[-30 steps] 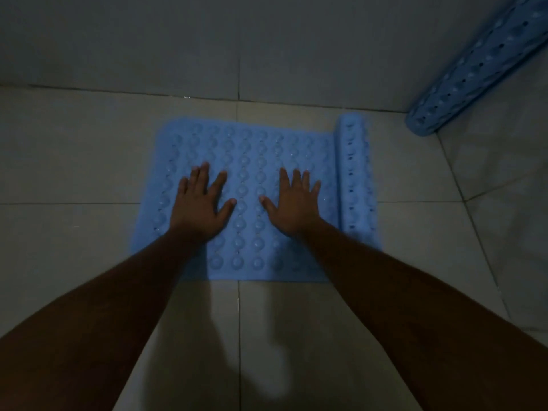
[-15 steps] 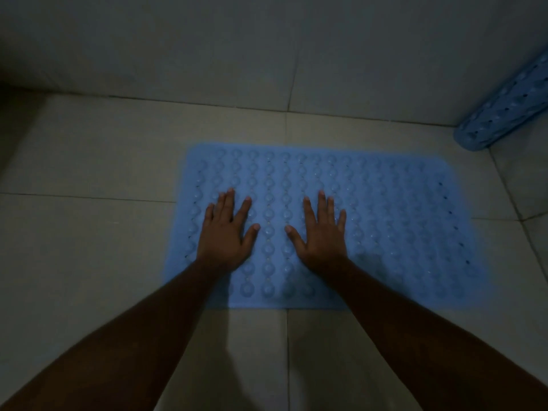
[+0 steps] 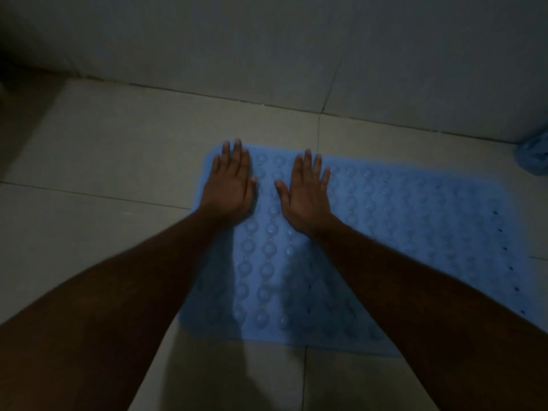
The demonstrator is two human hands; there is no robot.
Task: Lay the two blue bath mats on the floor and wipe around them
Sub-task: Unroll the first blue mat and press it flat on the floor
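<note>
A blue bath mat [image 3: 400,232] with rows of round bumps lies flat and fully unrolled on the pale floor tiles. My left hand [image 3: 229,185] presses flat on its far left corner with straight fingers. Beside it, my right hand [image 3: 307,191] presses flat on the mat near the far edge, fingers spread. The end of a second blue mat [image 3: 533,155], still rolled, shows at the right edge of the view by the wall.
A grey tiled wall [image 3: 267,48] runs along the far side of the floor, close behind the mat. Bare floor tiles [image 3: 103,158] stretch to the left and lie in front of the mat. The room is dim.
The mat's rolled right end has unrolled flat. Both hands have slid from the mat's middle toward its far left corner, still flat on it.
</note>
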